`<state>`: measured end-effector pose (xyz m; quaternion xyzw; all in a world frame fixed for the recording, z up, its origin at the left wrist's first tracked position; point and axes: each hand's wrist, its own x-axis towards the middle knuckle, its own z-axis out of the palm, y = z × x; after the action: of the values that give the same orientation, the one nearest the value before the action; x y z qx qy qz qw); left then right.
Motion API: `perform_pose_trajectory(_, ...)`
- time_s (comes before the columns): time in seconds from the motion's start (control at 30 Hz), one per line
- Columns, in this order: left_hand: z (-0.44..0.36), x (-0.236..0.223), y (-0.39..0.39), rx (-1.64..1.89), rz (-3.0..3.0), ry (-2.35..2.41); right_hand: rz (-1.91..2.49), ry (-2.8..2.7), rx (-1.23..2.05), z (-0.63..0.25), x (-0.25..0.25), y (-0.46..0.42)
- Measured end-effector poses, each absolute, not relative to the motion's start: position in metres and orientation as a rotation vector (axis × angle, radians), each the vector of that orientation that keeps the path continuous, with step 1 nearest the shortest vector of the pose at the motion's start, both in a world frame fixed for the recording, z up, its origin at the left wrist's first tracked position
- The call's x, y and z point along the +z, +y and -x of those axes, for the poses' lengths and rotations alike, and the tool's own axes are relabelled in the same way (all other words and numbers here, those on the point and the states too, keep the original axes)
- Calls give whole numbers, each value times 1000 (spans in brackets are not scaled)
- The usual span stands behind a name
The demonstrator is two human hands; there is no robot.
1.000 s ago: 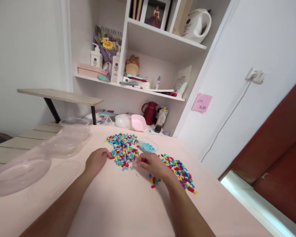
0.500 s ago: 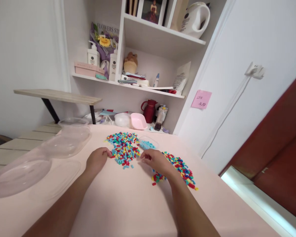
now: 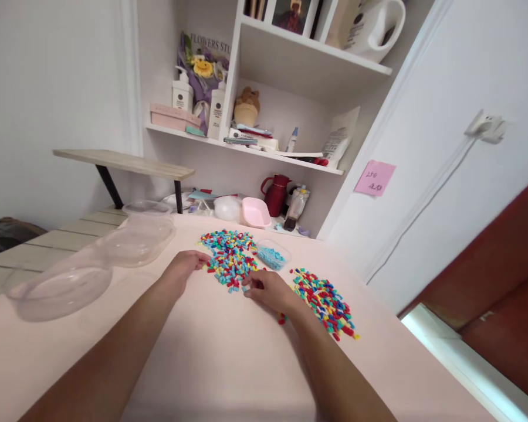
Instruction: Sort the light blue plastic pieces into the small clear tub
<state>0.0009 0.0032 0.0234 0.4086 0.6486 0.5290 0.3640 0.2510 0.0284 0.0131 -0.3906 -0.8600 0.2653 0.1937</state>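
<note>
Our grip is narrow on the right hand, fingertips at the near pile; whether they pinch a piece, we cannot tell. Our left hand touches that pile's left edge, fingers close together, on the pink tabletop.

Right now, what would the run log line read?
left hand: at central pile's left edge | right hand: at its right edge, grip unclear | clear tub: blue pieces | right pile: mixed colours
</note>
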Motion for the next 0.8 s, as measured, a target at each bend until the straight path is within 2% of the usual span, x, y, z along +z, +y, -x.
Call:
perform_pose_trajectory(0.23, -9, 7, -11, 1654, -958, 1716, 1106, -2445, 650, -246, 13, 24)
perform_pose_trajectory(0.37, -11, 4, -11, 1453, -1196, 1949, 1130, -2436, 648, -252, 20, 22)
perform_pose_trajectory(0.5, -11, 3, -8, 1309, -1376, 2047, 1187, -2313, 583, -276, 47, 38)
perform_pose_trajectory(0.67, -9, 3, -8, 1309, -1324, 2056, 1441, -2007, 227, -300, 80, 67)
perform_pose_trajectory(0.8, -7, 4, -6, 1283, -1269, 2064, 1586, -1828, 56, -303, 65, 79)
